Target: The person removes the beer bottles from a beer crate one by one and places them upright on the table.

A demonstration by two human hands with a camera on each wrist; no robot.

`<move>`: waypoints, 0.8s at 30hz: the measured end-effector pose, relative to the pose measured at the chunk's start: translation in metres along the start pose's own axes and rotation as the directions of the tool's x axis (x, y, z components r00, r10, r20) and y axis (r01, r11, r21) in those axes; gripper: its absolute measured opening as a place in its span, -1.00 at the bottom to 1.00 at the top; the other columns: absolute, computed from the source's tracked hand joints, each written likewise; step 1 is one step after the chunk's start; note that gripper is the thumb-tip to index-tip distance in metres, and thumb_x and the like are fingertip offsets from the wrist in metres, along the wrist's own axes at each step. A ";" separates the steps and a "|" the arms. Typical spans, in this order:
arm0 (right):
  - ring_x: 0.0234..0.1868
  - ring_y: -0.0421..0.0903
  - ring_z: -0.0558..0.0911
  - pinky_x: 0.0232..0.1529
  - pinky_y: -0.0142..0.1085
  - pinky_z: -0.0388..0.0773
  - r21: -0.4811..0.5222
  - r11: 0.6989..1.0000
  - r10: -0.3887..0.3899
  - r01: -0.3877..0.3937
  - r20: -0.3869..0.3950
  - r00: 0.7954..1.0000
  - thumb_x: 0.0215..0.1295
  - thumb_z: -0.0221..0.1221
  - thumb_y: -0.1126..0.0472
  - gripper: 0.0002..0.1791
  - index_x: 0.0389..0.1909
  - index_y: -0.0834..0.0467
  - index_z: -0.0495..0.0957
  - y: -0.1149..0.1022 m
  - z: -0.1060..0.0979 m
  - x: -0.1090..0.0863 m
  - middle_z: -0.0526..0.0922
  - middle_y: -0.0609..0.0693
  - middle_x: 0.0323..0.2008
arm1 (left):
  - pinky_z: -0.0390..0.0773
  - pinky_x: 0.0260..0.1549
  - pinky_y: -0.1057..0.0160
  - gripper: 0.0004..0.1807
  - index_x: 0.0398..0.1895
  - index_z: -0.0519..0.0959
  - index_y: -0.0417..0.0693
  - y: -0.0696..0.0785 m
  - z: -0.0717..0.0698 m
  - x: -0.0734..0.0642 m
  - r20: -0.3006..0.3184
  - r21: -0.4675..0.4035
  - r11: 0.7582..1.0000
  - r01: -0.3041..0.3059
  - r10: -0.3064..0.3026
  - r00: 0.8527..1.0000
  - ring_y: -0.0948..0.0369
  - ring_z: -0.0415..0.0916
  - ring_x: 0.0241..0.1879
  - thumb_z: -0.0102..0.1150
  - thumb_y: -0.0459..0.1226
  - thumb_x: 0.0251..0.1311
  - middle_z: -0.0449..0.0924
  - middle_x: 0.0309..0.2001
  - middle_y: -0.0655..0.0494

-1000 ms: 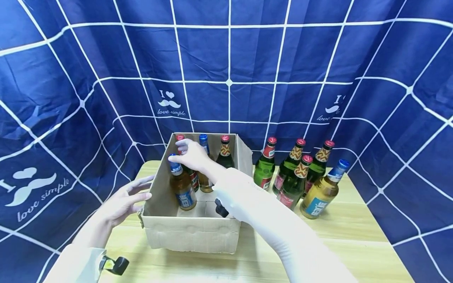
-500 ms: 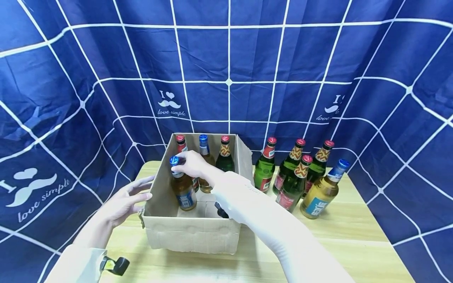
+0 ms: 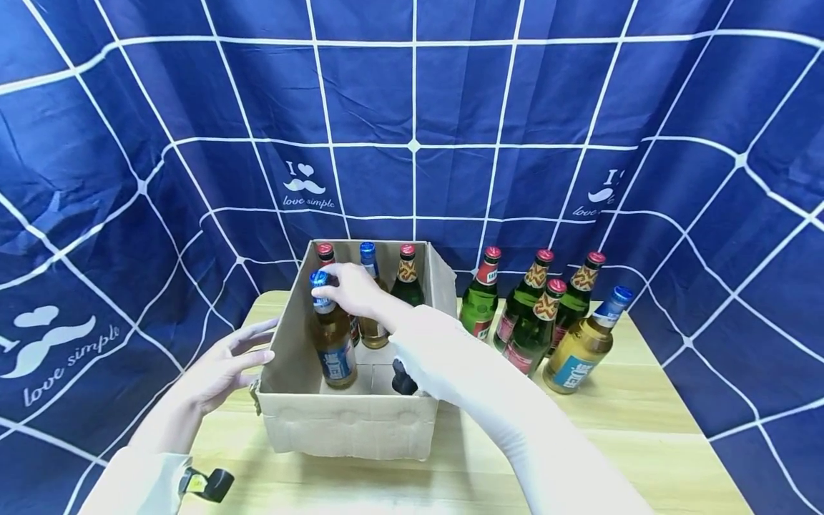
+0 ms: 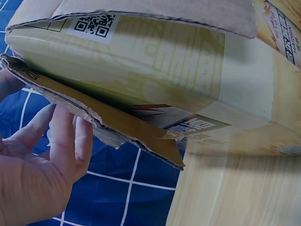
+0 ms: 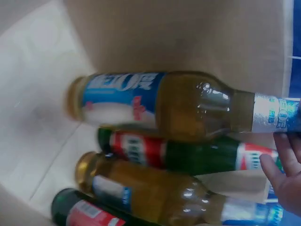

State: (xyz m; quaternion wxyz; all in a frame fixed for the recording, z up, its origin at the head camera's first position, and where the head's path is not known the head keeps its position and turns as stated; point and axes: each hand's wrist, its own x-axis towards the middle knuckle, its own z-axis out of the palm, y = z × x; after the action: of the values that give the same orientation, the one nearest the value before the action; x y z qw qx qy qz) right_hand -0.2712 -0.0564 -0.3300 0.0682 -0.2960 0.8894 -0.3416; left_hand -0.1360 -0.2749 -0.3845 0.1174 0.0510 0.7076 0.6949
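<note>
Pale wood worktop [image 3: 309, 490] seen nearest, black device [image 3: 211, 484] worn at the left wrist. A cardboard box [image 3: 347, 429] is set on it, top uncovered, near wall facing the viewer. The left hand [image 3: 222, 372] is held at the box's left side, fingers extended; its grip is released, nothing clasped. In the left wrist view its fingertips are seen at the edge of a cardboard flap [image 4: 150, 141] (firm contact hard to tell).

Inside the box, towards the near left corner, a blue-capped amber bottle [image 3: 333, 350] is stood roughly upright. Its neck is pinched just below the cap by the right hand [image 3: 356, 288], so that grip is grasping the bottle; whether the base is touching the box floor cannot be told. Behind it are placed a red-capped green bottle [image 3: 325, 252], a second blue-capped bottle [image 3: 372, 332] and, further right, a patterned-neck bottle [image 3: 407, 286].

Outside, right of the box, a gold bottle [image 3: 582, 354] is stood, with four red-capped bottles [image 3: 534, 336] grouped beside and beyond it. The far side is covered by a blue curtain [image 3: 463, 93], white-gridded.
</note>
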 end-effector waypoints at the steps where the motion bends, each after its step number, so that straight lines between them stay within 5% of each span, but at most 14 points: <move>1: 0.05 -0.10 0.53 0.02 -0.33 0.43 0.001 1.000 -0.019 0.019 -0.024 1.000 0.31 0.19 0.01 -0.46 0.24 0.17 0.44 -0.001 -0.005 0.000 0.56 0.03 0.09 | 0.48 -0.10 0.09 -0.39 0.41 0.13 -0.22 0.000 0.000 0.000 -0.001 0.002 1.000 -0.001 0.001 1.000 0.26 0.46 0.04 0.02 -0.39 0.33 0.30 0.21 0.00; 6: 0.03 -0.12 0.51 0.08 -0.36 0.36 0.051 0.994 -0.087 0.098 -0.188 0.978 0.35 0.14 -0.01 -0.51 0.18 0.18 0.46 -0.017 -0.041 -0.006 0.56 0.03 0.04 | 0.48 -0.10 0.09 -0.40 0.42 0.15 -0.20 0.001 -0.001 0.000 0.000 0.010 1.000 -0.003 0.003 1.000 0.26 0.46 0.04 0.02 -0.39 0.33 0.31 0.21 0.01; 9: 0.05 -0.12 0.47 0.11 -0.37 0.31 0.097 0.985 -0.109 0.146 -0.316 0.942 0.34 0.15 0.00 -0.54 0.13 0.20 0.48 -0.032 -0.069 -0.012 0.54 0.04 0.02 | 0.48 -0.11 0.09 -0.41 0.41 0.17 -0.18 0.001 -0.001 -0.001 -0.003 0.017 1.000 -0.003 0.003 1.000 0.27 0.46 0.03 0.02 -0.39 0.33 0.32 0.19 0.04; 13: -0.05 -0.14 0.48 0.02 -0.39 0.34 0.118 0.970 -0.126 0.214 -0.507 0.853 0.32 0.17 0.03 -0.61 0.03 0.21 0.52 -0.046 -0.113 -0.023 0.53 0.03 -0.09 | 0.47 -0.12 0.08 -0.42 0.41 0.18 -0.16 0.002 0.000 0.000 -0.003 0.018 1.000 0.000 0.000 1.000 0.26 0.46 0.03 0.02 -0.38 0.32 0.34 0.18 0.06; 20: -0.25 -0.14 0.54 -0.10 -0.41 0.39 0.090 0.962 -0.099 0.257 -0.764 0.638 0.30 0.20 0.10 -0.66 -0.08 0.29 0.55 -0.051 -0.189 -0.050 0.56 0.07 -0.23 | 0.48 -0.12 0.09 -0.45 0.38 0.23 -0.10 0.003 0.000 0.000 0.002 0.003 1.000 -0.002 0.002 1.000 0.26 0.46 0.02 0.01 -0.39 0.33 0.38 0.13 0.17; 24: -0.27 -0.15 0.53 -0.11 -0.39 0.40 0.011 0.974 -0.125 0.228 -0.810 0.572 0.29 0.20 0.08 -0.63 -0.08 0.31 0.56 -0.043 -0.214 -0.069 0.55 0.04 -0.24 | 0.47 -0.12 0.10 -0.45 0.38 0.24 -0.09 0.002 0.001 -0.002 0.003 0.001 1.000 -0.009 0.009 1.000 0.26 0.47 0.02 0.01 -0.40 0.33 0.39 0.12 0.19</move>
State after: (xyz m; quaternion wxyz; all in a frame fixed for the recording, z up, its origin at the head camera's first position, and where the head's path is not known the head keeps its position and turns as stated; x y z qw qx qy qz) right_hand -0.2636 0.0790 -0.1451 -0.3585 -0.1927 0.7687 -0.4934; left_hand -0.1343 -0.2743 -0.3827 0.1154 0.0551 0.7077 0.6949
